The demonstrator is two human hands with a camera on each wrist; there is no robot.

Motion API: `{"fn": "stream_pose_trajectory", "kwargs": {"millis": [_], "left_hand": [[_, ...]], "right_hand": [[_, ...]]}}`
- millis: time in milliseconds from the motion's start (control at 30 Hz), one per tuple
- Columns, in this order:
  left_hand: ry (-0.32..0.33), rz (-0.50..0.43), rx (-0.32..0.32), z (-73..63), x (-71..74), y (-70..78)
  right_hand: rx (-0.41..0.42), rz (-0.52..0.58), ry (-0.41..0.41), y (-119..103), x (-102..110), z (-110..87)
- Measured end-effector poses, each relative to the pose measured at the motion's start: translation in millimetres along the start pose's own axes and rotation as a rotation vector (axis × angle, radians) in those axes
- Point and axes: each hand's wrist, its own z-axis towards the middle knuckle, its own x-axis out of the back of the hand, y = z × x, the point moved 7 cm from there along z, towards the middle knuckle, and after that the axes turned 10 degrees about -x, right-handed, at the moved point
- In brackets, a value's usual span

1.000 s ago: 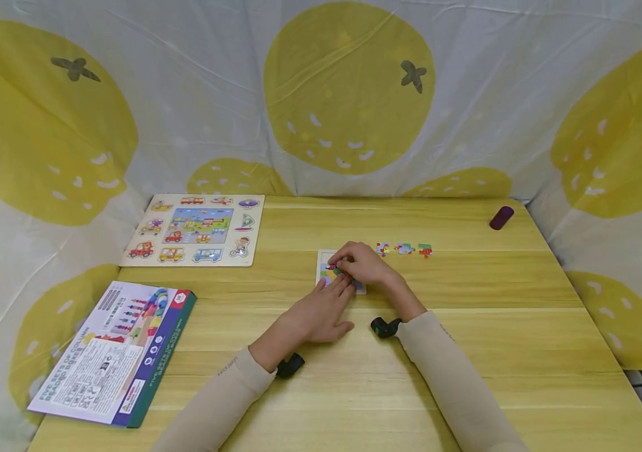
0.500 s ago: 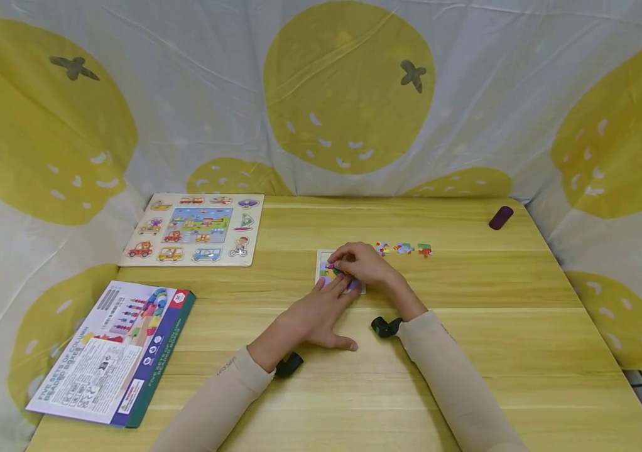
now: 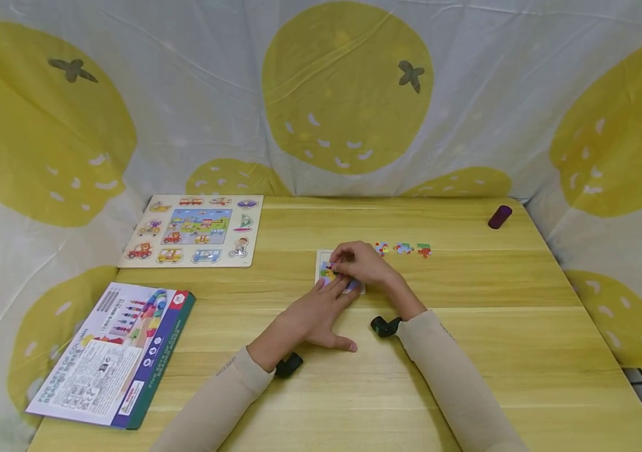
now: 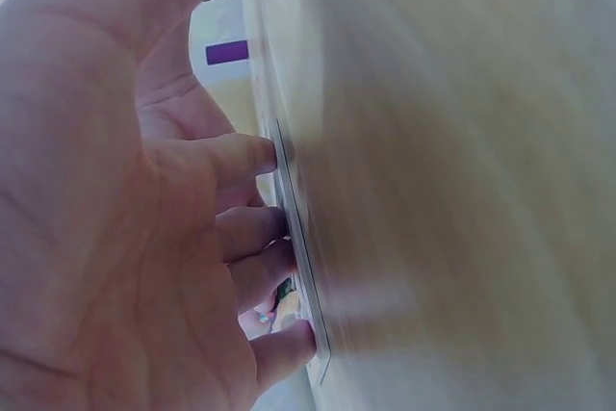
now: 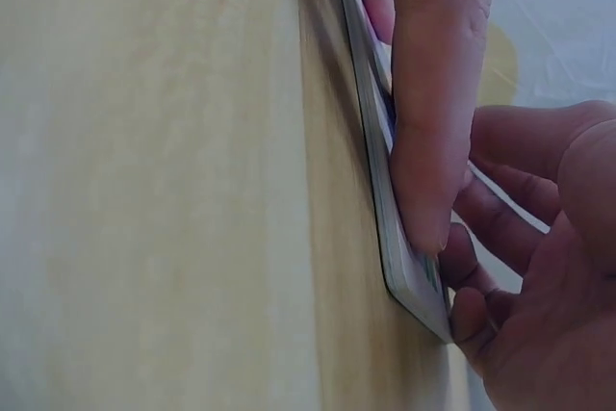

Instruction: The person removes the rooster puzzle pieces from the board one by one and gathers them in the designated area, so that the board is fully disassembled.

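A small framed jigsaw puzzle (image 3: 320,257) lies mid-table, partly covered by both hands. My left hand (image 3: 314,319) rests its straight fingertips on the puzzle's lower part, its thumb spread out over the table. In the left wrist view, those fingers (image 4: 248,230) touch the thin board (image 4: 306,262). From the right, my right hand (image 3: 365,263) bends over the puzzle and pinches a small puzzle piece at its upper middle; the fingers hide most of that piece. Three loose puzzle pieces (image 3: 402,248) lie in a row just right of this hand.
A larger vehicle picture puzzle board (image 3: 247,251) lies at the back left. In front of it is a bead-toy box (image 3: 112,358) at the table's left edge. A dark purple cylinder (image 3: 500,217) lies at the back right. Patterned cloth (image 3: 349,88) hangs behind the table.
My left thumb has spread away from the puzzle toward the front of the table. The right fingers have shifted only slightly over the puzzle. The three loose pieces stay put.
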Motion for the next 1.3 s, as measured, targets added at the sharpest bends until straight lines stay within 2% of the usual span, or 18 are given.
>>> {"fn": "stream_pose_trajectory", "kwargs": {"millis": [233,467,567,867,1300], "left_hand": [[0.014,-0.02,0.002,-0.8,-0.3,-1.8],[0.005,0.002,0.019,2.3,0.4,-0.7],[0.003,0.01,0.024,2.7,1.5,0.7],[0.01,0.034,0.042,0.8,1.5,-0.4],[0.014,0.047,0.043,2.4,1.1,-2.2]], "right_hand": [[0.0,0.092,0.022,3,6,-1.2],[-0.019,0.111,0.14,9,30,-15.1],[-0.035,0.144,0.163,17,41,-22.7],[-0.073,0.123,0.22,39,66,-44.6],[-0.135,0.082,0.228,63,77,-58.5]]}}
